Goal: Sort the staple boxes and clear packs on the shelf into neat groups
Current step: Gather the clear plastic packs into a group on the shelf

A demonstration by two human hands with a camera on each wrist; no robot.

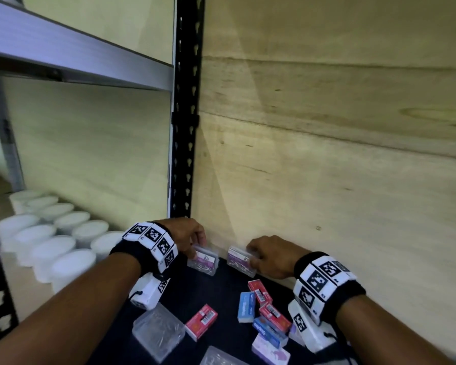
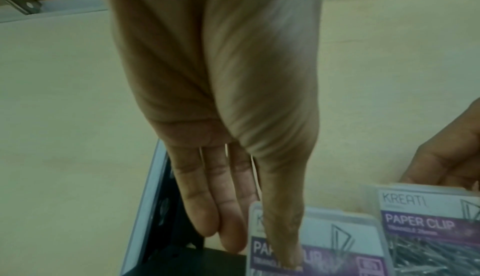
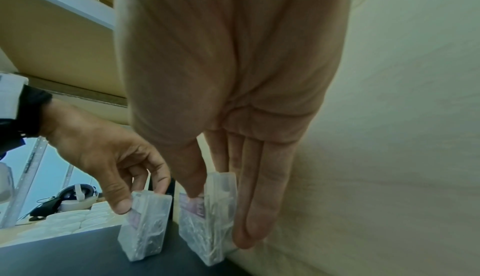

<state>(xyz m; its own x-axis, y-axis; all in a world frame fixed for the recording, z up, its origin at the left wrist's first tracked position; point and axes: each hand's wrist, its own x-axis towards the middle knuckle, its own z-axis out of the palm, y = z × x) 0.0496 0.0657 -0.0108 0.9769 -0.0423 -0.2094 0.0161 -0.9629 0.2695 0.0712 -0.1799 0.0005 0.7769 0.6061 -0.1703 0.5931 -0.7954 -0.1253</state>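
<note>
Item, left clear pack point(image 1: 203, 260): paper-clip pack, purple label, standing on edge at the back of the dark shelf point(image 1: 216, 293), near the black upright point(image 1: 186, 122). My left hand point(image 1: 188, 237) pinches it, thumb on the label face, fingers behind.

Item, right clear pack point(image 1: 241, 260): same kind, standing on edge just beside the first, a narrow gap between them, its back close to the wooden wall point(image 1: 327, 154). My right hand point(image 1: 270, 256) grasps it, thumb in front, fingers down the wall side.

Item, loose clear packs: one lying flat nearer me point(image 1: 158, 331), another partly out of view at the bottom edge point(image 1: 221, 358). Not yet grouped.

Item, staple boxes: one red box point(image 1: 202, 322) alone; a jumble of red and blue boxes point(image 1: 263, 309) to its right, some overlapping, with a pale purple-printed box point(image 1: 271, 353) nearest me. Untouched.

Item, white tubs point(image 1: 63, 246): rows on the neighbouring shelf bay to the left. Not part of the job.

Step in hand, as I judge it: setting the first two clear packs side by side as the start of a back row. Next move calls for letting both stand squarely without tipping, then fetching the flat packs to join them.
</note>
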